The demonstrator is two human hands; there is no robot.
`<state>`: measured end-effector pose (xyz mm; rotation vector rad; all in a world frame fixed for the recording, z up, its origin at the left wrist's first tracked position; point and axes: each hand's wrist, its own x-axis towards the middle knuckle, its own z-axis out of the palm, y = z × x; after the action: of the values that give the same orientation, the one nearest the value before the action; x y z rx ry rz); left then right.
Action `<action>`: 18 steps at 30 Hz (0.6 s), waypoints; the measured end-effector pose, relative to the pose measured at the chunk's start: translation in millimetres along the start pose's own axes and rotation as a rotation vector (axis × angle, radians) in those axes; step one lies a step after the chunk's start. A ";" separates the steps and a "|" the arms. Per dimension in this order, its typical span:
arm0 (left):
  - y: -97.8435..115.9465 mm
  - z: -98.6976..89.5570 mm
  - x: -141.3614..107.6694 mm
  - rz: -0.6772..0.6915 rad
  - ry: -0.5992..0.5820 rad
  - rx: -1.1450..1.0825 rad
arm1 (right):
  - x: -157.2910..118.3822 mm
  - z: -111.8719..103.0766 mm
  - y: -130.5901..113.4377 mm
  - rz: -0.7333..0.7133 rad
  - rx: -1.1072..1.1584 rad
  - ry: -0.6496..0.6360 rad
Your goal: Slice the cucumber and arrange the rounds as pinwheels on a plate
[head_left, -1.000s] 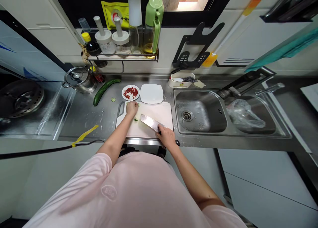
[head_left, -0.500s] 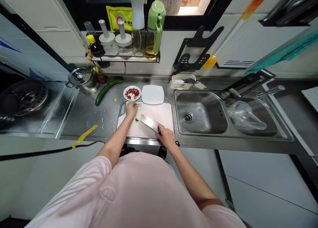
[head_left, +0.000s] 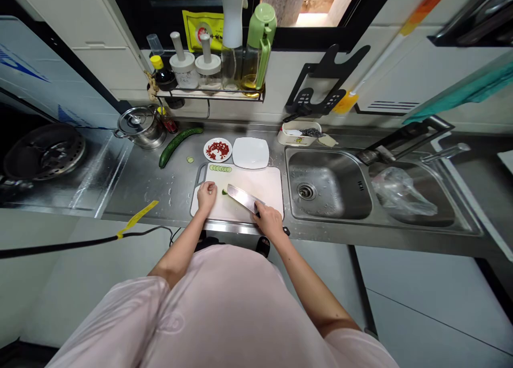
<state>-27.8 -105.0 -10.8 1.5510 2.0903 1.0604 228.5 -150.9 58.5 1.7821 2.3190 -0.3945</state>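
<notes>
A knife is being gripped by the right hand, while the left hand is being kept curled on the board, any hold unclear; cucumber slices are being left in a row beyond that hand, an uncut cucumber farther to its left.

Cucumber slices on cutting board, sink right, plate behind

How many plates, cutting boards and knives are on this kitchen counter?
Plates: 2 (a round white plate, a square white plate)
Cutting boards: 1 (a white cutting board)
Knives: 1 (a kitchen knife)
Total: 4
</notes>
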 end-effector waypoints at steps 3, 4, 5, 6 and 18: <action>1.2 -2.2 -15.2 0.028 -0.042 -0.022 | -0.9 -4.2 -3.6 0.011 0.034 -0.008; 2.1 -2.1 -19.0 0.038 -0.062 -0.028 | -1.4 -5.9 -5.0 0.018 0.049 -0.017; 3.3 -1.8 -22.2 0.050 -0.081 -0.035 | -1.8 -7.4 -6.5 0.029 0.063 -0.028; 4.5 -1.1 -24.7 0.065 -0.094 -0.047 | -2.1 -8.9 -8.0 0.040 0.078 -0.038; 6.8 11.8 -25.7 0.139 -0.123 -0.078 | -0.4 -11.8 -23.1 0.060 0.108 -0.107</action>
<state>-6.5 -123.4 -17.9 1.6986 1.8616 1.0506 206.4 -153.1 71.9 1.8259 2.2050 -0.6004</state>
